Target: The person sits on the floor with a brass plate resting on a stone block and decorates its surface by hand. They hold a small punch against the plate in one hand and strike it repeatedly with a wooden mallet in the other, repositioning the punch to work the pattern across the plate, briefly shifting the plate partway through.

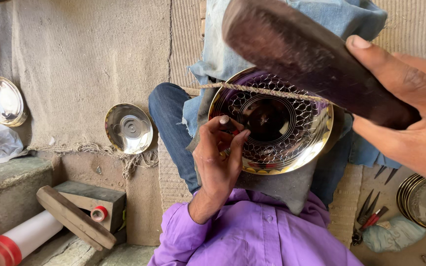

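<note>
Between both hands, brass plate (272,123), left hand (220,157) pinching perhaps a punch (227,123), right hand (405,108) gripping mallet (311,54)

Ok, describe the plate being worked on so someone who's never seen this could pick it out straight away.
Start at the purple shirt at the bottom and go up to the lap. The worked plate rests there under a taut cord, beside the left hand. Unlike the plain shiny plates on the floor, it bears a net-like engraved pattern.

A golden plate (272,123) bears a scale pattern; the shirt (252,231) is purple.
</note>
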